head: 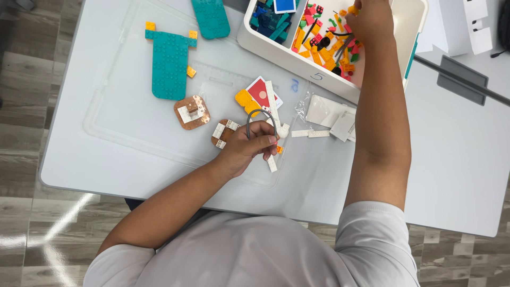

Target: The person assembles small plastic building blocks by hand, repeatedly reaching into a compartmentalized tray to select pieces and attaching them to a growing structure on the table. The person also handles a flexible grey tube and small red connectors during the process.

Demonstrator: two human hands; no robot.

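Note:
My left hand [248,146] rests on the table with its fingers closed around a small build: a grey curved hose piece [260,112] arching over white bars [272,163], next to an orange and red-and-white part [259,93]. My right hand [372,20] reaches far forward into the white bin [297,59], down among the loose orange, red and black bricks [324,45]. Whether its fingers hold a brick I cannot tell.
A teal plate with yellow bricks at its corners [170,64] lies at the far left and a second teal plate [211,17] behind it. Two brown round pieces with white bricks [192,112] [223,132] sit mid-table. A clear bag with white parts [329,114] lies right.

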